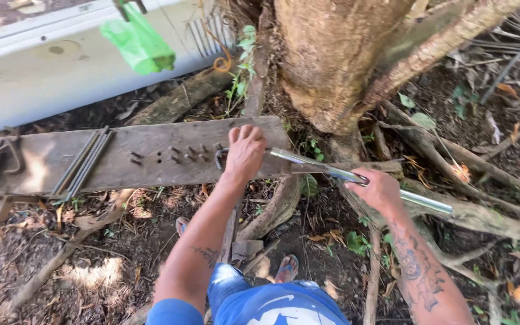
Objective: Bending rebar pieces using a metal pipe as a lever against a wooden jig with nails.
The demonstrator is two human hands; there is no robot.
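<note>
Ground: we stand on leaf-strewn dirt at the foot of a tree trunk (332, 60).
Plank: we see a worn wooden plank (151, 150) with pegs mid-board and steel rods (82, 164) towards its left end.
Pipe: our metal pipe (356, 177) runs off the plank's right end.
Left hand (245, 150): pressed on the plank's right end, fingers curled over a bent rod.
Right hand (380, 189): clamped round the pipe.
</note>
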